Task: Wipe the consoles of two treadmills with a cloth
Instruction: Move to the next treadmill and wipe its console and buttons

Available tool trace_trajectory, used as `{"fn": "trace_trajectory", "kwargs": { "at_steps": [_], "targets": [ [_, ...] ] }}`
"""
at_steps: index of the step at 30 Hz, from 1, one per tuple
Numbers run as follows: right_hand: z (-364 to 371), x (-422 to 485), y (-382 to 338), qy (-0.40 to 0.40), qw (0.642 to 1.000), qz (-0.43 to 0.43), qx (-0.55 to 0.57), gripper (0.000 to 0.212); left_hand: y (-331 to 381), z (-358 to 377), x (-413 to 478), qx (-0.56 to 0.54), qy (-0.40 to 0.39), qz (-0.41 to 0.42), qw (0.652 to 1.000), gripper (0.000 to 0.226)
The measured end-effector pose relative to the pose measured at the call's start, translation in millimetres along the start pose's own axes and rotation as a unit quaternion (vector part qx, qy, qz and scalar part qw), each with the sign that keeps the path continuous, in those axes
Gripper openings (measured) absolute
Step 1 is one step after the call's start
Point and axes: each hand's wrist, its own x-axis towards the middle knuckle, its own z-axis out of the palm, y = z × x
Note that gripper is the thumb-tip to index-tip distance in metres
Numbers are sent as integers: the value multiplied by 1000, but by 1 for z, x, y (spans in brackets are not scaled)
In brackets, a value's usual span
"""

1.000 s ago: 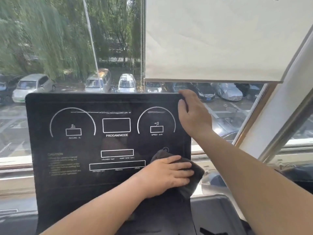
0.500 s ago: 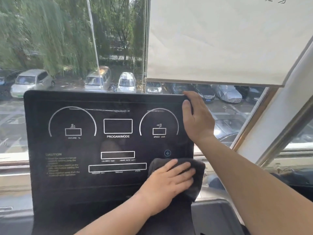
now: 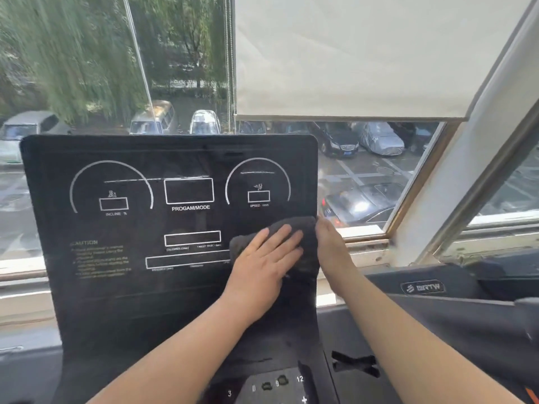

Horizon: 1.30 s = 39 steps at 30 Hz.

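This flat black treadmill console [image 3: 116, 287] is mid-wipe. The left hand [image 3: 268, 258] lies flat, fingers spread, pressing the dark grey folded cloth [image 3: 306, 228] against its right edge. The right hand [image 3: 332, 252] has dropped from the top right corner to just beside the cloth; its fingers are hidden, so I cannot tell its grip. Next, I reckon, comes a firm sweep leftward across the panel.

The cloth [image 3: 309, 255] lies on the console's [image 3: 131, 287] right edge under the left hand [image 3: 262, 266], right hand [image 3: 332, 252] beside it.
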Motion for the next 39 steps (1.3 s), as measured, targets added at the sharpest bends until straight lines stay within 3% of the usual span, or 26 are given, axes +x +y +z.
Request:
{"fn": "trace_trajectory", "kwargs": {
  "at_steps": [4,7,13,18,23,28,35,39],
  "targets": [
    [4,-17,23,13,999,38,-7,40,22,16,-48,-26,-115,89,989,44],
    [10,-22,29,39,998,46,-13,41,22,7,-59,-66,-148,76,984,46],
    [27,-36,37,66,997,40,-15,37,20,-22,-84,-88,-81,-38,992,42],
    [30,-38,44,54,997,37,-32,50,-7,-42,-120,-36,-37,-119,992,43],
    [23,-36,47,48,997,56,3,43,-44,-71,-162,-14,-13,-238,971,42],
    [16,-40,53,19,989,141,44,59,-25,-65,-149,-39,10,-329,944,37],
    [13,-34,53,15,992,124,-22,62,45,-25,-81,-69,-63,-220,971,25],
    [18,-43,52,34,993,91,-66,62,66,-14,-55,-47,-106,-195,974,33]
  ]
}}
